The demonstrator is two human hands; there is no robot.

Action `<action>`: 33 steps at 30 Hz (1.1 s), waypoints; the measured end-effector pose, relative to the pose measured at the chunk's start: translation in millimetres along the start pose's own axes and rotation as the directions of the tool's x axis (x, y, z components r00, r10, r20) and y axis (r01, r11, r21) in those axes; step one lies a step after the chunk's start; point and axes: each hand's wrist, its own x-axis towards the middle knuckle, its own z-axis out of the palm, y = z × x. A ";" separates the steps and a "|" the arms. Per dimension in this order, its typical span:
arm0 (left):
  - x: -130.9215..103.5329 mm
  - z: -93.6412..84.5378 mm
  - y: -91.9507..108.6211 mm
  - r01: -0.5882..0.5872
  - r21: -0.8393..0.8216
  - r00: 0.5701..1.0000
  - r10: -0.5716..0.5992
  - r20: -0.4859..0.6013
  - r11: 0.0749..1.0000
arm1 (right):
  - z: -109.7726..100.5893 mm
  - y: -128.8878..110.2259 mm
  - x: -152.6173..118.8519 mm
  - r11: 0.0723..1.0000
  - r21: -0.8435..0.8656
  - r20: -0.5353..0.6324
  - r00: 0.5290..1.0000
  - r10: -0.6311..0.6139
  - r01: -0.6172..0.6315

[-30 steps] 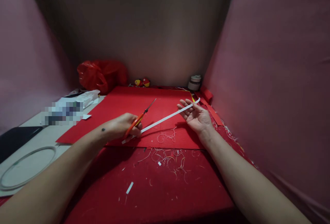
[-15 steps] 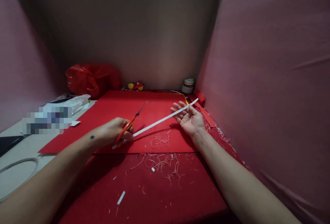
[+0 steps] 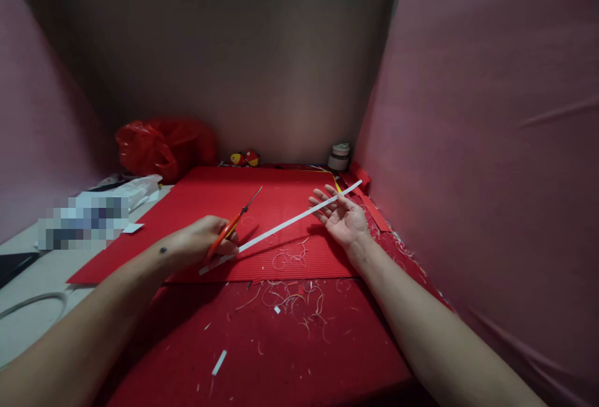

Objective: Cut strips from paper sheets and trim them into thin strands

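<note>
My left hand (image 3: 209, 241) holds orange-handled scissors (image 3: 227, 230), their blades pointing up and away to the right, and also grips one end of a long white strip (image 3: 281, 226). The strip slants up to my right hand (image 3: 344, 216), which is palm up with its fingers spread and the thumb over the strip near its far end. Beneath both hands lies a red ribbed sheet (image 3: 262, 191). Curly thread scraps (image 3: 290, 258) rest on the sheet and on the dark red cloth (image 3: 281, 357) in front of it.
A red plastic bag (image 3: 163, 145) stands at the back left, with small red and yellow figures (image 3: 246, 158) beside it. A lidded jar (image 3: 339, 156) is at the back right. Red offcuts (image 3: 374, 210) lie on the right, and a short white piece (image 3: 219, 362) in front.
My left hand has shifted slightly left with the scissors and its end of the strip. The right hand stays almost in place. The view has moved a little.
</note>
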 end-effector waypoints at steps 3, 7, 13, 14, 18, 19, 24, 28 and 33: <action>1.1 -2.6 -1.4 0.004 0.055 1.000 -0.003 -0.011 0.998 | -0.3 -0.2 0.3 1.000 0.001 0.002 1.000 -0.009 0.009; 2.0 -3.2 -1.5 0.033 0.057 0.999 -0.034 0.005 0.998 | 0.5 -0.8 -0.4 1.000 0.001 -0.009 1.000 -0.006 0.006; -0.9 -1.9 2.2 0.040 0.041 0.999 -0.040 -0.003 0.998 | 1.4 -2.3 -1.2 1.000 -0.026 -0.009 1.000 -0.009 0.009; -1.3 -2.3 2.3 0.045 0.046 0.999 -0.045 0.002 0.998 | 1.6 -2.6 -1.3 1.000 -0.028 -0.008 1.000 -0.012 0.011; -2.1 -4.9 0.7 0.024 0.060 0.999 -0.025 0.024 0.998 | 2.9 -3.9 -2.1 1.000 -0.024 -0.015 1.000 -0.010 0.010; -2.1 -5.7 0.2 0.014 0.057 0.999 -0.016 0.035 0.998 | 3.0 -4.2 -2.4 1.000 -0.025 -0.023 1.000 -0.011 0.010; -3.4 -9.8 -2.0 -0.027 -0.016 0.995 0.029 0.100 1.000 | -0.3 -4.8 -1.7 0.999 -0.031 -0.031 0.999 -0.021 0.020; -4.6 -11.8 -5.8 -0.024 -0.059 0.997 0.028 0.077 0.998 | -3.3 -4.9 -0.5 0.999 -0.031 -0.027 0.999 -0.026 0.025; -5.4 -11.0 -6.7 -0.014 -0.115 0.996 0.024 0.083 0.993 | -3.1 -5.3 -1.3 0.998 -0.048 -0.038 0.999 -0.034 0.032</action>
